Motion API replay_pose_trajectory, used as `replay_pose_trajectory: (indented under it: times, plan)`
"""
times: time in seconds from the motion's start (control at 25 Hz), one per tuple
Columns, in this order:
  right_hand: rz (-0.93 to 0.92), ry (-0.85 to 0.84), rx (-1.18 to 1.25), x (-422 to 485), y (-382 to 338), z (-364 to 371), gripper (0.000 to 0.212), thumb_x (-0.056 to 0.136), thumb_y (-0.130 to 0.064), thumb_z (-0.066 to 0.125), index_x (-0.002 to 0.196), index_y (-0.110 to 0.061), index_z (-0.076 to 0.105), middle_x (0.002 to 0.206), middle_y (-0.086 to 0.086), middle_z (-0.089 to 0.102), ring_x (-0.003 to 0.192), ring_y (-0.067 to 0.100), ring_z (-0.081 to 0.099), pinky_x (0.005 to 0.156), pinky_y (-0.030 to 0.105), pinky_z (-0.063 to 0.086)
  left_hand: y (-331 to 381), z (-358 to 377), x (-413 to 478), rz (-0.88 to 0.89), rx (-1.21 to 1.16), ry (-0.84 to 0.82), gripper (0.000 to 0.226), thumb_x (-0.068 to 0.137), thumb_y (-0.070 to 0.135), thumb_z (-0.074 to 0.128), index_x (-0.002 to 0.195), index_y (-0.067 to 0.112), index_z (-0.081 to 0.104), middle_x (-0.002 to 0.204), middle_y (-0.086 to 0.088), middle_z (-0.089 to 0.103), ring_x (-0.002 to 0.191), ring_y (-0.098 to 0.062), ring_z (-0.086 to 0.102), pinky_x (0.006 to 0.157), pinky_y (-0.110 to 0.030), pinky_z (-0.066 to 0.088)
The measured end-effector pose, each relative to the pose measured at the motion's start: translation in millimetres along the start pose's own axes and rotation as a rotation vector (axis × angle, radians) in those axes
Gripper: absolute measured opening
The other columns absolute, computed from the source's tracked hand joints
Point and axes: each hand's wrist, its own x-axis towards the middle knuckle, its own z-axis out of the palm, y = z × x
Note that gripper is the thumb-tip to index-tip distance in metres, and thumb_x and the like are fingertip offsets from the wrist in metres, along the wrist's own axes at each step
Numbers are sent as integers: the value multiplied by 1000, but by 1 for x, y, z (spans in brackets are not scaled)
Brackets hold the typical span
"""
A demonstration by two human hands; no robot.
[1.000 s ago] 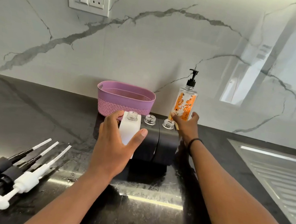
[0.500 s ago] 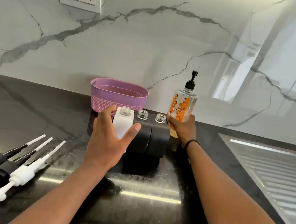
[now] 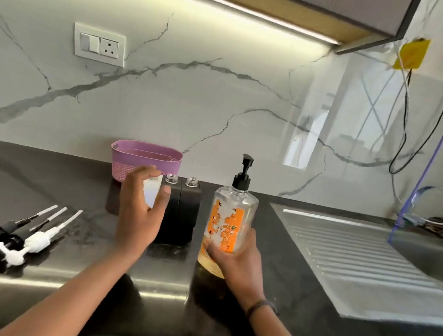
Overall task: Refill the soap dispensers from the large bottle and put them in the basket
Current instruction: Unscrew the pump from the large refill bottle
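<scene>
My right hand (image 3: pixel 236 260) grips the lower part of the large clear soap bottle (image 3: pixel 233 211), which has an orange label and a black pump and is held upright just above the counter, right of the dispensers. My left hand (image 3: pixel 137 219), blurred, curls around the white dispenser (image 3: pixel 151 195), fingers over its top and thumb at its right side. Two black dispensers (image 3: pixel 171 206) (image 3: pixel 188 205) stand beside it with open necks. The purple basket (image 3: pixel 147 148) sits behind them against the wall.
Three removed pump heads (image 3: pixel 17 236), two black and one white, lie on the dark counter at the left. A steel drainboard (image 3: pixel 357 259) and sink fill the right. Cables (image 3: pixel 405 130) hang on the right wall, and a socket (image 3: pixel 99 44) is on the backsplash.
My right hand has brought the large bottle from the wall toward me, to the right front of the dispensers. My left hand stays at the white dispenser. The camera has tilted up.
</scene>
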Motion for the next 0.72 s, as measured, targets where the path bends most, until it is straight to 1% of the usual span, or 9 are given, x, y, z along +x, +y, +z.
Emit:
replay_pose_trajectory:
  times: [0.04, 0.12, 0.2, 0.24, 0.28, 0.4, 0.44, 0.56, 0.72]
  plan:
    - [-52, -8, -53, -8, -3, 0, 64, 69, -58, 88, 114, -37, 48, 104, -18, 70, 89, -5, 68, 70, 18, 56, 20, 3, -4, -46, -110, -72, 42, 93, 44, 57, 125, 17, 59, 126, 2, 64, 116, -14, 62, 101, -39, 51]
    - [-120, -55, -124, -15, -10, -1, 66, 66, -68, 83, 114, -39, 47, 102, -20, 68, 89, -5, 67, 73, 19, 55, 61, 8, -10, -143, -283, -273, 43, 88, 50, 58, 123, 25, 64, 121, 11, 69, 113, -3, 65, 97, -25, 53]
    - [-148, -83, -141, -15, -11, 0, 70, 64, -75, 78, 115, -41, 44, 105, -19, 67, 92, -2, 66, 77, 24, 57, 91, 11, -3, -193, -336, -441, 39, 87, 49, 60, 122, 34, 65, 119, 17, 72, 113, 1, 66, 93, -16, 52]
    - [-159, -83, -147, -14, -9, 0, 72, 63, -78, 76, 116, -42, 43, 106, -19, 67, 93, 0, 67, 79, 27, 59, 102, 13, 5, -211, -322, -510, 37, 87, 47, 60, 122, 35, 66, 117, 18, 73, 111, 2, 67, 91, -17, 52]
    - [-166, -81, -147, -14, -6, 0, 73, 63, -79, 75, 116, -43, 42, 107, -18, 67, 94, 2, 67, 80, 29, 60, 109, 14, 15, -234, -303, -578, 36, 88, 45, 60, 122, 33, 68, 116, 15, 75, 109, 1, 68, 92, -20, 53]
    - [-164, -69, -79, -10, -1, -1, 74, 63, -79, 77, 118, -42, 43, 108, -16, 68, 95, 4, 69, 81, 33, 62, 121, 20, 39, -325, -204, -765, 37, 97, 45, 59, 124, 23, 71, 120, 5, 76, 113, -7, 69, 105, -41, 53]
    - [-164, -72, -41, -9, 0, -2, 75, 64, -76, 79, 120, -41, 42, 109, -16, 68, 95, 4, 70, 81, 33, 63, 122, 22, 43, -328, -159, -806, 37, 100, 46, 57, 126, 24, 71, 122, 5, 75, 116, -9, 68, 108, -43, 51]
    - [-164, -82, 6, -7, 1, -2, 76, 70, -67, 82, 126, -39, 40, 111, -18, 66, 96, 2, 70, 81, 32, 63, 124, 29, 45, -336, -77, -832, 38, 103, 47, 54, 125, 21, 70, 121, 1, 75, 117, -16, 68, 109, -42, 50]
    - [-173, -47, -31, -7, 3, -2, 75, 68, -74, 75, 124, -44, 36, 106, -19, 65, 93, 3, 69, 80, 33, 63, 126, 41, 36, -351, -53, -706, 36, 100, 48, 57, 118, 21, 72, 111, 4, 76, 108, -17, 69, 100, -39, 53]
